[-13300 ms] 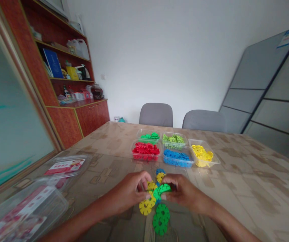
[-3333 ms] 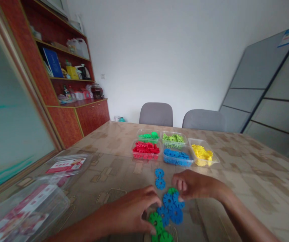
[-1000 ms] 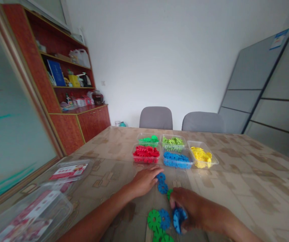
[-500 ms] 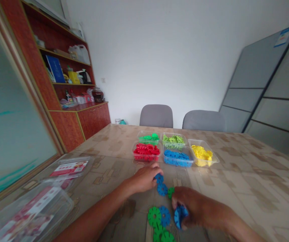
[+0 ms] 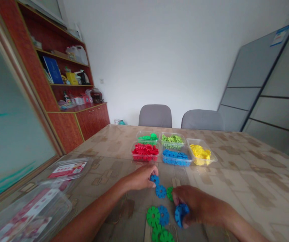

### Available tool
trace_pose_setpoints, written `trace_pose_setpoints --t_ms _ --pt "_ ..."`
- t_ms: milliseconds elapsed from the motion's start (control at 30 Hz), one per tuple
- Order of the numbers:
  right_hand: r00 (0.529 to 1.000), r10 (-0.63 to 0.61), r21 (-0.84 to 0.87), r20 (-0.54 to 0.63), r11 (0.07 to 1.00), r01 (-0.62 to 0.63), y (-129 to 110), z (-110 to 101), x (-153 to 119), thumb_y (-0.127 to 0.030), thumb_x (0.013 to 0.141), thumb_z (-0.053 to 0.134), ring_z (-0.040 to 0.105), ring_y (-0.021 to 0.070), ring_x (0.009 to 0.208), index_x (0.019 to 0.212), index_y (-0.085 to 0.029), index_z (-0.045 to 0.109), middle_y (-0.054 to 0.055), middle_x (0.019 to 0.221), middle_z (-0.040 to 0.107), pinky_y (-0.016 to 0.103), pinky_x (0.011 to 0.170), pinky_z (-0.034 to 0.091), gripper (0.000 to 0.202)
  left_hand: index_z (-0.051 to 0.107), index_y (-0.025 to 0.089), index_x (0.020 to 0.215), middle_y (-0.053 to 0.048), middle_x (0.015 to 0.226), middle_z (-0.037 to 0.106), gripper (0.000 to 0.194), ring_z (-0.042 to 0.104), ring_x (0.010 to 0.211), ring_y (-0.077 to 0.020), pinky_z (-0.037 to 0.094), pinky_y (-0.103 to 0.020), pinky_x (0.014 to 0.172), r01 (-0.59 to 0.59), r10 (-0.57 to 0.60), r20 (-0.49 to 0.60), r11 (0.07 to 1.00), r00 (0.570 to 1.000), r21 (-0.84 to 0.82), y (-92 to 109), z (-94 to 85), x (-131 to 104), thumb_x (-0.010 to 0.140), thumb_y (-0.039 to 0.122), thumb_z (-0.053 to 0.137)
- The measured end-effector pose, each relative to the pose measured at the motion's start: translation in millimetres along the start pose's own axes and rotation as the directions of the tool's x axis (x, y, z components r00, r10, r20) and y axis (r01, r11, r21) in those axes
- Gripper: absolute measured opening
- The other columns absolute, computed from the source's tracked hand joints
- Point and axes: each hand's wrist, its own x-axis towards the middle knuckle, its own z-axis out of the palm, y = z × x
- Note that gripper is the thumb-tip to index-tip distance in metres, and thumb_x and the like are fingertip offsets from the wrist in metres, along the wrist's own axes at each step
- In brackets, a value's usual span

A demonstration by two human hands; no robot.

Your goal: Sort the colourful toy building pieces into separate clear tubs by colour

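Observation:
My left hand [image 5: 143, 177] pinches the edge of a blue notched disc [image 5: 154, 179]. Another blue disc [image 5: 160, 191] lies against it; whether the two are slotted together I cannot tell. Curled around a blue notched disc piece [image 5: 180, 215] is my right hand [image 5: 197, 205], its thumb below and fingers above; part of the piece is hidden. By its fingertips sits a green disc [image 5: 170, 193], partly covered. Nearer to me are a green disc [image 5: 153, 216] touching a blue disc [image 5: 163, 215], and more green discs [image 5: 162, 234] at the bottom edge.
Beyond my hands stand clear tubs of red pieces [image 5: 145, 152], blue pieces [image 5: 176, 157], yellow pieces [image 5: 200, 154], green pieces [image 5: 148, 137] and light green pieces [image 5: 172, 139]. Clear plastic lids [image 5: 63, 203] with labels lie at left. Two grey chairs [image 5: 155, 115] stand behind the table [image 5: 235, 188].
My left hand has shifted slightly left and down, turning its blue disc a little. My right hand keeps its hold, with the blue piece turned slightly. The whole view has drifted a little.

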Motion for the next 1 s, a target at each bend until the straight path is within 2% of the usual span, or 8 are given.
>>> trace_pose_setpoints --t_ms 133,233,333,400,567,733,900,1000 --pt "0.999 -0.008 0.040 0.038 0.999 0.007 1 -2 0 -0.011 0.054 0.074 0.055 0.0168 0.073 0.085 -0.020 0.062 -0.001 0.081 0.061 0.023 0.058 0.034 0.035 0.052 0.019 0.092 0.006 0.072 0.048 0.028 0.048 0.067 -0.0117 0.035 -0.019 0.056 0.041 -0.040 0.012 0.992 0.999 -0.121 -1 -2.2 1 0.068 0.008 0.063" --pt "0.996 -0.044 0.093 0.072 0.995 0.037 1 -4 1 -0.009 0.056 0.073 0.055 0.0147 0.069 0.085 -0.020 0.064 -0.003 0.078 0.062 0.022 0.056 0.035 0.032 0.051 0.017 0.093 0.006 0.070 0.049 0.021 0.049 0.063 -0.0102 0.037 -0.018 0.054 0.065 -0.051 0.071 0.975 0.996 -0.212 3 -1.1 2 0.074 0.010 0.058" --pt "0.996 -0.044 0.108 0.080 0.993 0.035 1 -6 1 -0.009 0.056 0.074 0.056 0.0153 0.071 0.085 -0.020 0.066 -0.002 0.079 0.061 0.023 0.059 0.037 0.032 0.053 0.017 0.103 0.005 0.071 0.054 0.032 0.052 0.058 -0.0102 0.040 -0.019 0.051 0.098 -0.052 0.176 0.960 0.983 -0.261 8 5.5 2 0.073 0.016 0.064" --pt "0.997 -0.033 0.093 0.070 0.995 0.027 1 -7 -1 -0.009 0.055 0.076 0.056 0.0166 0.074 0.086 -0.021 0.067 -0.002 0.081 0.061 0.024 0.061 0.038 0.035 0.055 0.017 0.107 0.006 0.069 0.055 0.040 0.052 0.055 -0.0107 0.039 -0.020 0.050 0.112 -0.061 0.202 0.961 0.978 -0.253 11 11.1 1 0.070 0.017 0.069" --pt "0.999 -0.044 0.075 -0.007 0.996 0.045 -1 -7 0 -0.008 0.057 0.076 0.056 0.0176 0.077 0.085 -0.019 0.067 -0.001 0.079 0.061 0.024 0.064 0.038 0.032 0.062 0.017 0.093 0.005 0.070 0.053 0.034 0.052 0.067 -0.0135 0.035 -0.021 0.055 0.103 -0.086 0.116 0.982 0.990 -0.157 17 16.0 -1 0.063 0.016 0.076" --pt "0.974 -0.223 0.255 -0.042 0.940 0.226 -11 7 13 -0.010 0.066 0.073 0.051 0.0101 0.063 0.083 -0.019 0.067 -0.006 0.068 0.057 0.019 0.057 0.036 0.020 0.057 0.018 0.081 0.006 0.071 0.049 0.032 0.048 0.066 -0.0131 0.030 -0.021 0.053 0.116 -0.109 0.073 0.987 0.991 -0.108 18 10.2 -2 0.057 0.016 0.079" --pt "0.974 -0.197 0.208 -0.112 0.954 0.217 -17 26 17 -0.010 0.065 0.075 0.059 0.0173 0.082 0.093 -0.022 0.069 -0.001 0.088 0.067 0.026 0.073 0.042 0.032 0.049 0.019 0.082 0.007 0.071 0.048 0.030 0.047 0.067 -0.0119 0.031 -0.021 0.055 0.110 -0.104 0.048 0.981 0.993 -0.159 9 8.4 1 0.064 0.012 0.073" --pt "0.980 -0.162 0.184 -0.119 0.966 0.182 -16 29 14 -0.009 0.062 0.076 0.056 0.0215 0.096 0.103 -0.024 0.066 0.003 0.103 0.065 0.030 0.083 0.041 0.045 0.047 0.019 0.083 0.007 0.070 0.048 0.030 0.046 0.065 -0.0114 0.031 -0.021 0.054 0.107 -0.100 0.044 0.974 0.994 -0.201 3 9.9 3 0.066 0.010 0.070"
